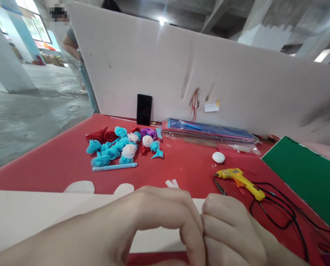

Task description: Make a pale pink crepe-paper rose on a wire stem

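Note:
My left hand (159, 208) and my right hand (231, 225) meet knuckle to knuckle at the bottom centre. Both have curled, closed fingers, and whatever they pinch is hidden behind them and below the picture's edge. Beneath and beyond the hands lies a long white sheet (51, 212) on the red tabletop (178, 166). Two rounded white pieces (80, 187) poke out past the sheet's far edge. Small white paper strips (172, 183) lie just beyond my left knuckles. Partly covered by my right hand is a dark pointed metal tool (221, 189).
A yellow glue gun (244, 183) with a black cord (291, 214) lies right. Blue, red, white and purple fabric-like flowers (112, 149) cluster left, beside a light-blue pen (115, 167). A phone (144, 109) leans on the white panel (143, 55). A green board (306, 181) stands right; a person (71, 44) stands behind.

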Action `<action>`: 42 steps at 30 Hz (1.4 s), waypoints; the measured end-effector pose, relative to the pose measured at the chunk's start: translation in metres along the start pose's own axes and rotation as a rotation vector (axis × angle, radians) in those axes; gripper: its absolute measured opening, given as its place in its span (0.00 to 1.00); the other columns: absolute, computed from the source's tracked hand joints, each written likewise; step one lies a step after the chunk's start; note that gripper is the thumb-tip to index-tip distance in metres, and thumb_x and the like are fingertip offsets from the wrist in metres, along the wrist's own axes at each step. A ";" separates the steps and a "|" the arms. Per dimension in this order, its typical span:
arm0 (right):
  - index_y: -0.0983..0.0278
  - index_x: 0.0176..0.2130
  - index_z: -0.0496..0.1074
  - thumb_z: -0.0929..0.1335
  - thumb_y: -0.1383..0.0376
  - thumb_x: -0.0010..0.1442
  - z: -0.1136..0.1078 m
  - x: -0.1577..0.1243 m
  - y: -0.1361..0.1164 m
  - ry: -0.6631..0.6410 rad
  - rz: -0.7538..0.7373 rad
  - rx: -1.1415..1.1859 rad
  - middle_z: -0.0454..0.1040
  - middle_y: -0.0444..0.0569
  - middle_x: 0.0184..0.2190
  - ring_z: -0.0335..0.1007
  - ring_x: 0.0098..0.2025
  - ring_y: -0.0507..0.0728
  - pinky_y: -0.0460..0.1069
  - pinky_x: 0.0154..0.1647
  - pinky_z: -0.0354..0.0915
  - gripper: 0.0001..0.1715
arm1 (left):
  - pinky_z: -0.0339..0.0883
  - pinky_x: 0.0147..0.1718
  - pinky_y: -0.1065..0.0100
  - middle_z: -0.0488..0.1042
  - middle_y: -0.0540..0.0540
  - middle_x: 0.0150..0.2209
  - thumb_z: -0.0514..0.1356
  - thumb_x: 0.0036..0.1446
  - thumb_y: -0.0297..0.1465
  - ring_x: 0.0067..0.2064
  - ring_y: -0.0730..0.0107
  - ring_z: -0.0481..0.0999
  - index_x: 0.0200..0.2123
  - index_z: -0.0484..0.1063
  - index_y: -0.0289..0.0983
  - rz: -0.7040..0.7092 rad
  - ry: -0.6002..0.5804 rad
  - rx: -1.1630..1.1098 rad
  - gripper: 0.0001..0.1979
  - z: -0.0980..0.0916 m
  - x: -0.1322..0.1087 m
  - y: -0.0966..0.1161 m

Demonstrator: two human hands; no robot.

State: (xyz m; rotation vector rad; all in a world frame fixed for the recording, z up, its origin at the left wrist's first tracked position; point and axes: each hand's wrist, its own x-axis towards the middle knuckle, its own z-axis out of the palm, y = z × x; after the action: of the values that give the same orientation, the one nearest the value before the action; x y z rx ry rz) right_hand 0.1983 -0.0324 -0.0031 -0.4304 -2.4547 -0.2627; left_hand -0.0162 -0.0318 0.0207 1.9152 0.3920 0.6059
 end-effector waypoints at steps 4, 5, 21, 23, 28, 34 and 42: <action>0.60 0.27 0.70 0.66 0.51 0.71 -0.008 0.000 0.002 -0.050 0.003 0.047 0.70 0.46 0.24 0.62 0.26 0.54 0.50 0.28 0.62 0.24 | 0.72 0.51 0.74 0.82 0.52 0.43 0.65 0.64 0.27 0.44 0.69 0.81 0.41 0.79 0.45 -0.132 -0.017 -0.060 0.07 0.001 0.001 0.000; 0.60 0.28 0.70 0.66 0.52 0.72 -0.009 -0.003 0.002 -0.058 0.000 0.055 0.70 0.46 0.24 0.62 0.26 0.54 0.50 0.28 0.62 0.23 | 0.72 0.51 0.75 0.82 0.53 0.43 0.66 0.63 0.25 0.45 0.70 0.80 0.41 0.79 0.45 -0.146 -0.018 -0.071 0.08 0.001 0.002 0.000; 0.64 0.34 0.70 0.54 0.63 0.79 -0.007 -0.025 -0.007 -0.010 0.138 0.399 0.77 0.47 0.27 0.71 0.31 0.53 0.49 0.36 0.66 0.25 | 0.69 0.44 0.78 0.77 0.54 0.37 0.65 0.62 0.25 0.39 0.73 0.74 0.33 0.73 0.43 -0.281 -0.035 -0.202 0.07 -0.001 0.009 -0.004; 0.64 0.35 0.68 0.54 0.62 0.79 -0.007 -0.024 -0.001 -0.007 0.118 0.437 0.76 0.46 0.27 0.70 0.30 0.53 0.49 0.34 0.65 0.24 | 0.68 0.43 0.78 0.75 0.55 0.38 0.65 0.64 0.30 0.38 0.73 0.72 0.34 0.72 0.43 -0.294 -0.033 -0.220 0.05 -0.001 0.007 -0.006; 0.63 0.36 0.65 0.54 0.64 0.78 -0.006 -0.020 0.012 -0.045 0.052 0.467 0.75 0.46 0.26 0.68 0.27 0.53 0.50 0.29 0.61 0.20 | 0.66 0.41 0.78 0.74 0.54 0.39 0.61 0.68 0.45 0.40 0.72 0.72 0.38 0.72 0.44 -0.357 0.007 -0.200 0.12 -0.002 0.005 -0.008; 0.62 0.37 0.64 0.57 0.64 0.76 -0.009 -0.023 0.013 -0.050 0.091 0.490 0.75 0.46 0.28 0.67 0.28 0.53 0.50 0.30 0.62 0.14 | 0.67 0.40 0.79 0.75 0.54 0.38 0.63 0.68 0.43 0.37 0.74 0.72 0.38 0.72 0.44 -0.277 0.068 -0.234 0.10 0.001 0.006 -0.005; 0.62 0.38 0.70 0.63 0.53 0.73 -0.005 -0.009 0.021 -0.235 0.237 0.520 0.73 0.49 0.32 0.70 0.34 0.57 0.51 0.34 0.67 0.18 | 0.67 0.38 0.84 0.77 0.58 0.37 0.59 0.72 0.35 0.36 0.80 0.73 0.40 0.73 0.45 -0.212 0.108 -0.259 0.06 0.006 0.008 -0.006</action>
State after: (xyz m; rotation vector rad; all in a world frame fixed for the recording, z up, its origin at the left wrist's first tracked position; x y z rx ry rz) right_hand 0.2155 -0.0169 -0.0033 -0.5343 -2.5384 0.5418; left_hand -0.0068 -0.0296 0.0153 1.5755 0.5501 0.5905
